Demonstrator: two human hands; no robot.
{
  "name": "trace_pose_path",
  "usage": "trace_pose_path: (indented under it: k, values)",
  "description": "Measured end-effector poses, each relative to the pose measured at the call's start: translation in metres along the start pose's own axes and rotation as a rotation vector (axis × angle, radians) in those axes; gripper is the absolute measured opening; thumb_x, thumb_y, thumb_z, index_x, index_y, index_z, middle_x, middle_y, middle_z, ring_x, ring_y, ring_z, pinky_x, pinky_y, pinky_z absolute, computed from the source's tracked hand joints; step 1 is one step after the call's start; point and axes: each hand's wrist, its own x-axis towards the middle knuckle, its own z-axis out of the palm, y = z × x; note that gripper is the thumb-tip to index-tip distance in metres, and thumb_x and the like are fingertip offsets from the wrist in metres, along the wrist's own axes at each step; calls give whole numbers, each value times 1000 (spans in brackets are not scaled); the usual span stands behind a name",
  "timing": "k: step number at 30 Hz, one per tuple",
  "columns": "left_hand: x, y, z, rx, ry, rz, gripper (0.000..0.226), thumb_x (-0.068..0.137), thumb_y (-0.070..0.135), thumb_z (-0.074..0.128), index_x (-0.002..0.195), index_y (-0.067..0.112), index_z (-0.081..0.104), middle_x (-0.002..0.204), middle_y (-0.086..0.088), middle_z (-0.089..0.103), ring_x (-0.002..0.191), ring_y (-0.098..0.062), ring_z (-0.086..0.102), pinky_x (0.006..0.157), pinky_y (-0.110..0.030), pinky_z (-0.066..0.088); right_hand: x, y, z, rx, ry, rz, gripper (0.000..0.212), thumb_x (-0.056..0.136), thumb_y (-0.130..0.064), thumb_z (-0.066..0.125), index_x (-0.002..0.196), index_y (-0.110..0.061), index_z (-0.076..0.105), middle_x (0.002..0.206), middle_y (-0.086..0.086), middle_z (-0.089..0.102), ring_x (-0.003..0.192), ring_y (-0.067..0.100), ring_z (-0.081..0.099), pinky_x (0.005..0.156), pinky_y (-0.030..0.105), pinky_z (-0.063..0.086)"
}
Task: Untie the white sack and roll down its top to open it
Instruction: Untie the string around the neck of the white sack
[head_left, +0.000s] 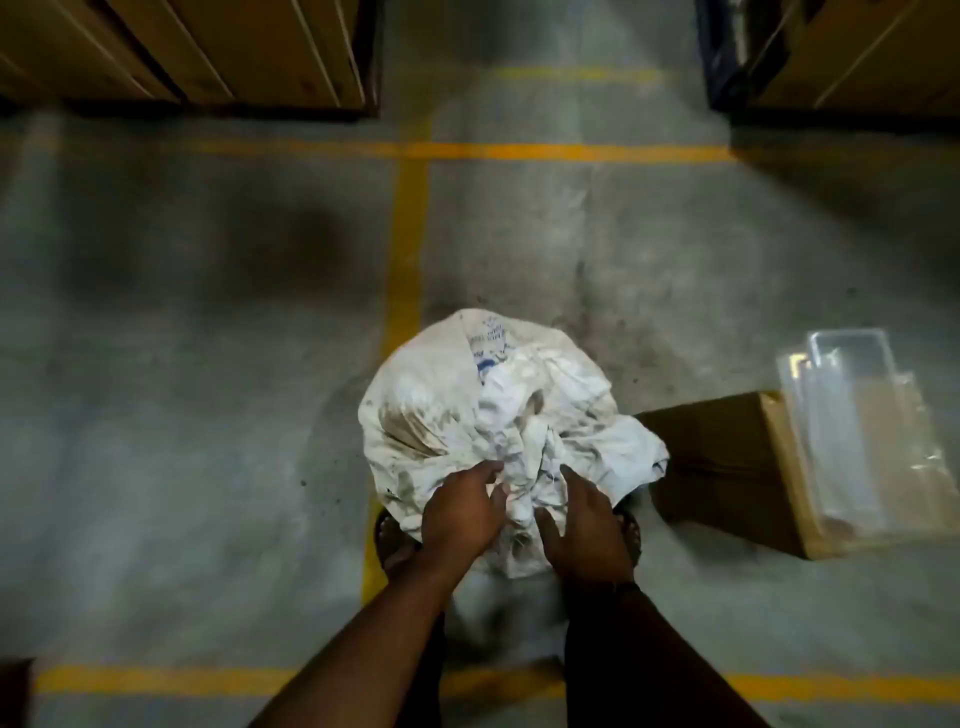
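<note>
Concrete floor (208, 415), sack (441, 405) under both hands' grip

Two bare forearms, no sleeves showing up to the frame's lower edge. Left hand (460, 512) without rings or a watch; right hand (587, 525) with a thin dark band (621, 586) at the wrist. Below, dark trousers (613, 670) and dark open-toed sandals (387, 540), toes bare, all somewhat blurred.
</note>
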Motion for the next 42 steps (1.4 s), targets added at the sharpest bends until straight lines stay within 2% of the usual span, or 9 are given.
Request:
trace_pose_path:
  k: [4,8,12,16,20,23,31,37,42]
  values:
    - [60,-28,66,-49,-142,39,65,95,43,54,155,44,28,146,-5,55,133,-23,52,108,-33,44,42,53,68,-15,5,-104,87,86,-54,51,154,-10,21,159,19,20,145,42,21,115,54,28]
    - [106,-54,126,36,-168,174,86,96,44,51,155,50,-11,156,-11,38,142,-29,41,107,-46,45,71,94,122,3,36,-266,91,92,-53,51,156,-9,4,163,16,-1,150,34,0,119,52,19]
    - [122,-76,148,35,26,331,85,95,40,56,159,43,0,149,0,49,125,-20,56,99,-39,50,104,120,140,-96,-15,-319,103,84,-58,53,155,-16,-8,163,14,-10,150,33,-1,118,47,23]
    - [152,-81,137,146,1,362,83,91,47,63,158,45,14,137,6,61,119,-15,61,93,-31,51,130,132,128,-192,-86,-377,101,84,-62,45,153,-23,-18,162,16,-8,149,36,8,115,48,29]
    - [174,-75,118,77,-61,378,56,84,34,76,135,47,57,113,14,74,102,-2,68,93,-32,55,136,135,110,-238,-115,-380,99,89,-56,55,152,-29,-17,162,14,2,148,31,13,116,44,27]
    - [169,-75,113,89,-61,416,39,83,25,79,119,37,71,110,13,75,101,-2,70,92,-30,55,127,130,110,-289,-16,-389,97,87,-55,54,154,-24,-7,160,17,14,146,35,16,116,47,27]
    - [57,-79,145,-30,313,389,50,90,37,69,136,20,61,131,-1,67,121,-22,62,94,-26,44,33,116,119,149,413,-122,77,82,-46,63,146,-14,33,147,14,38,136,33,30,112,45,30]
    - [-2,-56,175,-89,440,466,43,91,32,65,132,21,65,135,-3,65,127,-21,59,105,-31,46,-2,132,139,646,432,309,86,74,-41,75,142,-9,33,144,20,40,131,36,41,105,39,37]
    - [21,-55,154,-166,466,116,107,86,53,71,162,20,3,167,-22,-3,149,-42,24,117,-48,29,8,120,134,812,369,301,87,76,-32,71,147,-12,26,149,24,28,132,39,37,107,41,38]
